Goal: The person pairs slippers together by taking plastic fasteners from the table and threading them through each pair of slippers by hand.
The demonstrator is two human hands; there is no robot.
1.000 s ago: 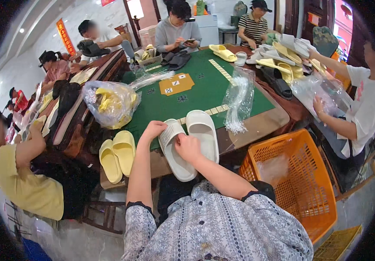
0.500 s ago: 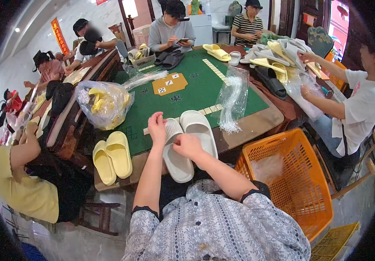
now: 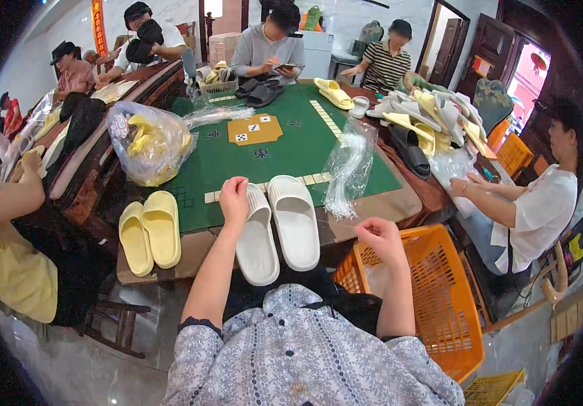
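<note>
A pair of pale grey slippers lies side by side at the table's near edge, the left slipper (image 3: 259, 247) slightly nearer me than the right slipper (image 3: 297, 227). My left hand (image 3: 235, 197) is at the upper left side of the left slipper, thumb and fingertips pinched together. Off to the right, my right hand (image 3: 380, 238) is raised over the rim of the orange basket, apart from the slippers, with its fingers curled in. Whatever either hand may hold is too small to tell. Left of the grey pair sits a pair of yellow slippers (image 3: 161, 233).
A clear bag of thin white strands (image 3: 349, 172) lies right of the slippers on the green tabletop (image 3: 203, 162). A plastic bag with yellow pieces (image 3: 149, 145) stands left. An orange basket (image 3: 433, 291) is at my right. Several people sit around; slippers (image 3: 433, 111) are heaped far right.
My right hand has lifted off the grey slippers and moved right, over the basket's rim. My left hand stays by the left slipper, its fingers now pinched. The view has shifted to the right.
</note>
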